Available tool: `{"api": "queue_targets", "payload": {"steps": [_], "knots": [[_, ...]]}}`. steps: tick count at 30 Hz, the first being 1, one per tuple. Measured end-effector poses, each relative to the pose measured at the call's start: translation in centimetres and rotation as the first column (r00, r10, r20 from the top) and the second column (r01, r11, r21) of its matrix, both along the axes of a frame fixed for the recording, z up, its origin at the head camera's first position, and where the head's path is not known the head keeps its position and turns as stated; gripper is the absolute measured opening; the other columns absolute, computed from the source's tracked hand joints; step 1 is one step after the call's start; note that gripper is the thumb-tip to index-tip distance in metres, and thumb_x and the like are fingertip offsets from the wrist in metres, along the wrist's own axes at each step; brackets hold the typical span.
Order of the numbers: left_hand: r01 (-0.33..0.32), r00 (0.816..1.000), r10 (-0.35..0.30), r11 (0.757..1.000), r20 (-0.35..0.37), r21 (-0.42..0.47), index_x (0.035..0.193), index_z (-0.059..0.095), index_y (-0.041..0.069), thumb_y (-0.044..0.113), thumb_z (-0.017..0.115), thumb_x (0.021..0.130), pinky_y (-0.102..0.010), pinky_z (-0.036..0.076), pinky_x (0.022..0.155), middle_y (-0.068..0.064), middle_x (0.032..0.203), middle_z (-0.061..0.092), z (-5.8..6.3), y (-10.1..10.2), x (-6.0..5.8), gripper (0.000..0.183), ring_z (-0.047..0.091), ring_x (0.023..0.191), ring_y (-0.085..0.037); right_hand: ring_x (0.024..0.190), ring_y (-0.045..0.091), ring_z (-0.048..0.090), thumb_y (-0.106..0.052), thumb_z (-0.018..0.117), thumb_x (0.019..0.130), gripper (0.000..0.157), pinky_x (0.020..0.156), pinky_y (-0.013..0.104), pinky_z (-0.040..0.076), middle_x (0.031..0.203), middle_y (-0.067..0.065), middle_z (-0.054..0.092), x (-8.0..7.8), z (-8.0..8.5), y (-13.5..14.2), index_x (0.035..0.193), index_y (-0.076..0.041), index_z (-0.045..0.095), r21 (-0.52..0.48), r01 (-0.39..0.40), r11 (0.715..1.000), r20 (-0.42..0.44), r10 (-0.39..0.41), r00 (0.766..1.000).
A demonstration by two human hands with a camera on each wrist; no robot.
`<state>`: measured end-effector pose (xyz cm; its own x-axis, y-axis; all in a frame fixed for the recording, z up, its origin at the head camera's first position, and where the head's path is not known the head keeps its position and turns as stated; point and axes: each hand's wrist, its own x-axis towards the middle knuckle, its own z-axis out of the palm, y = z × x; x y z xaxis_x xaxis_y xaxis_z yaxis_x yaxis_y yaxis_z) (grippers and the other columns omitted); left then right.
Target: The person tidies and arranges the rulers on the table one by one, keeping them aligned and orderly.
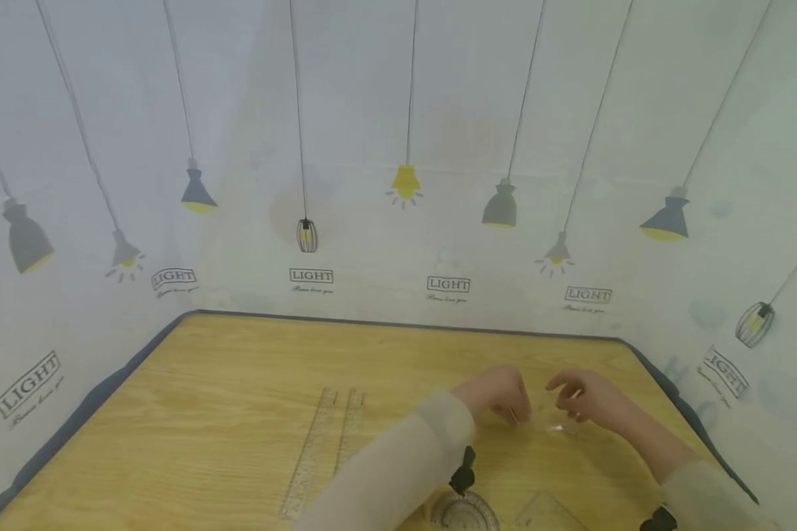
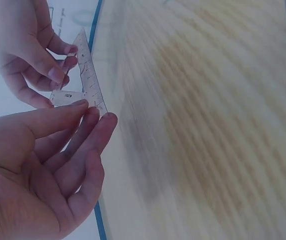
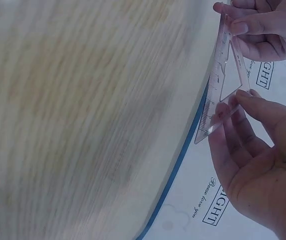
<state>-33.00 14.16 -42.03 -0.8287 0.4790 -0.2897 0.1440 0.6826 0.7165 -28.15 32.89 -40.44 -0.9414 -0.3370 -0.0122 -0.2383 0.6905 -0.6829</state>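
A clear plastic set square with printed scale marks is held up over the wooden table, between both hands. My left hand pinches one corner of it between thumb and fingertips. At the opposite end, the thumb and fingers of my right hand grip another corner. From the head view, the left hand and right hand face each other near the table's far right. There the transparent set square is hard to make out, with only a glint between the hands.
Two clear rulers lie side by side on the wooden table, left of the left sleeve. Near the front edge are a clear protractor and a faint clear angular piece. A lamp-printed cloth surrounds the table.
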Motion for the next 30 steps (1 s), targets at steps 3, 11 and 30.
{"api": "queue_targets", "payload": {"steps": [3,11,30], "knots": [[0.006,1.000,-0.007,1.000,0.024,0.013,0.084,0.075,0.002,0.000,0.074,0.082,-0.026,0.056,0.058,-0.006,0.082,0.073,0.1,0.0,0.7,0.003,0.068,0.059,-0.018,0.072,0.027,0.061,0.003,0.060,0.090,0.027,0.059,0.038,0.055,0.090,0.015,0.065,0.5,0.1,0.2,0.116,0.010,0.059,-0.006,-0.029,1.000,0.001,0.029,1.000],[0.035,0.998,-0.037,0.999,0.054,0.035,0.080,0.073,0.003,-0.001,0.073,0.080,-0.024,0.055,0.055,-0.005,0.068,0.068,0.0,1.3,2.9,0.004,0.066,0.056,-0.016,0.069,0.025,0.061,0.002,0.062,0.089,0.030,0.055,0.033,0.052,0.088,0.011,0.065,2.4,0.2,1.6,0.117,0.011,0.057,-0.010,-0.069,0.998,0.016,0.069,0.997],[0.176,0.963,-0.220,0.950,-0.156,-0.257,0.088,0.078,0.022,0.022,0.080,0.082,-0.012,0.046,0.054,0.013,0.062,0.067,0.6,5.3,8.1,0.006,0.057,0.057,0.002,0.069,0.023,0.061,0.001,0.059,0.092,0.030,0.057,0.038,0.055,0.089,0.014,0.061,6.5,0.7,5.7,0.116,0.016,0.052,-0.085,-0.124,0.989,0.212,0.140,0.967]]}}
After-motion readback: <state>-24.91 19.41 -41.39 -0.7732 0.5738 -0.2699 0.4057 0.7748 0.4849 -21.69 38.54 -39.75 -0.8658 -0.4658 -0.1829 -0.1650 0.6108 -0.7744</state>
